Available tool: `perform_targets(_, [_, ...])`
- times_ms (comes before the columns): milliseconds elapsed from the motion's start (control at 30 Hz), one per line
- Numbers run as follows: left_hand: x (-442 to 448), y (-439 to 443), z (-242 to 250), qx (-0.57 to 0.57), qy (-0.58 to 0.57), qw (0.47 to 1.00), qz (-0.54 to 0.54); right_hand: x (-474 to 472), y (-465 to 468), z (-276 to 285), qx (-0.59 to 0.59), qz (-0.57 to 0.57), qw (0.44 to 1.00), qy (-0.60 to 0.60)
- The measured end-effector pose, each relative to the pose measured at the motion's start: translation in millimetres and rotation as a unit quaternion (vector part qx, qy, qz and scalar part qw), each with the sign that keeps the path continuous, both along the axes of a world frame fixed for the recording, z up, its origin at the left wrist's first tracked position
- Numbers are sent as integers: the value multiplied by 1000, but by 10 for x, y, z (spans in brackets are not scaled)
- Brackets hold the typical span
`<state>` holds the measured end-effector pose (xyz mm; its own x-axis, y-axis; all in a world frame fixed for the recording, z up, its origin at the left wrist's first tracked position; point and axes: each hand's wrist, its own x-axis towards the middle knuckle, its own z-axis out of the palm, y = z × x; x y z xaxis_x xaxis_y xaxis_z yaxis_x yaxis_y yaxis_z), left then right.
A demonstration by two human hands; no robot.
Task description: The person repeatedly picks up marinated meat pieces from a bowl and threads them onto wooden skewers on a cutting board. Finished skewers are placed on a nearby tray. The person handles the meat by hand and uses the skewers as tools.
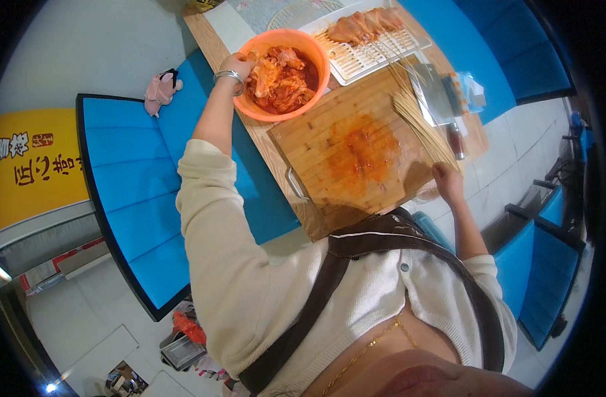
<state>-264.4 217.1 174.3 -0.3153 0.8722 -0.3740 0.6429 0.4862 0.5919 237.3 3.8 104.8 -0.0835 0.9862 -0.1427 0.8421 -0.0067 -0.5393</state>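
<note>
My left hand [238,67] is at the left rim of an orange plastic bowl [324,74], its fingers closed on a piece of red-marinated meat [264,75]. More marinated meat fills the bowl. My right hand [448,179] touches the lower ends of a bundle of bamboo skewers [422,121], which lies along the right side of a wooden cutting board [303,149]; its grip on them is unclear. Red marinade stains the middle of the board. Skewered meat [365,26] rests on a white slotted tray [350,72] behind the board.
A cleaver [434,94] with a dark wooden handle [455,141] lies right of the skewers, beside a plastic packet [469,94]. The board's metal handle [296,183] faces the near left table edge. Blue padded benches [134,134] flank the table.
</note>
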Motion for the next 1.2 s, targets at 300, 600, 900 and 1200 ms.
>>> perform_targets(300, [520,-252,306,136,-440,872,166,234,49,-13,-14,11,999,35])
perform_targets(600, [1996,-1129,-233,181,-579,762,229,444,354,-119,24,119,988,91])
perform_targets(900, [2337,-2629,-1311,-21,-479,762,434,680,303,-254,1,167,984,65])
perform_targets(1200, [2029,-2816,-1127,70,158,984,-35,644,208,-203,-4,145,986,86])
